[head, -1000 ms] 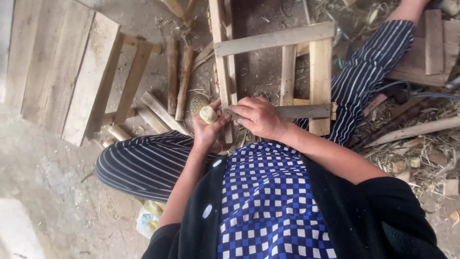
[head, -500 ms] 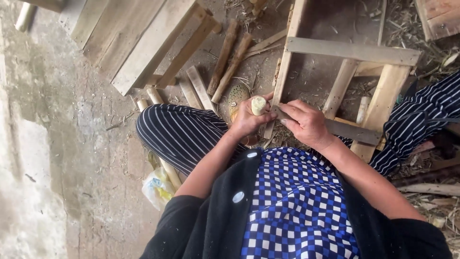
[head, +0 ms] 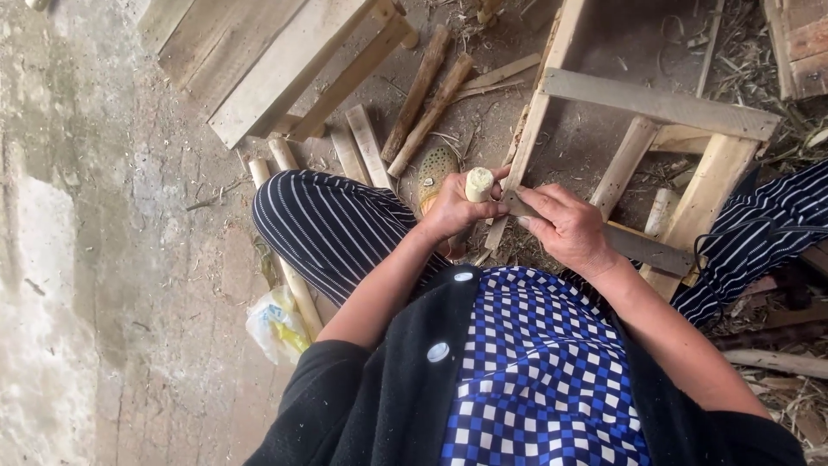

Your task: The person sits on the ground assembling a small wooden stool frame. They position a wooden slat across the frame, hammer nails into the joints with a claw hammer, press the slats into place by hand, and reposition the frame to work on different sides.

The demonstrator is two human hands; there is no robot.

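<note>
- left hand (head: 453, 207): grip closed around a short, pale yellow, peeled cylindrical stalk piece (head: 479, 183), its cut end facing up.
- right hand (head: 565, 226): grip closed on a flat grey blade-like tool (head: 516, 204); its tip lies just beside the stalk piece, pinched under thumb and forefinger.
- stalk piece: held above the lap, just left of the pale, rough wooden slatted frame (head: 660, 108) standing on the ground.
- beyond the stalk piece: brown barked sticks (head: 431, 99) and cut pale billets on the dirt floor (head: 129, 259); a second wooden pallet (head: 285, 52) farther left.
- left of the stalk piece, low: a crumpled white-and-yellow plastic bag (head: 276, 324) beside the striped trouser leg (head: 332, 233).
- risk (judged): the tool edge sits close to the left thumb; a slip on the smooth, rounded stalk could nick it, or the short piece could twist loose and drop.
</note>
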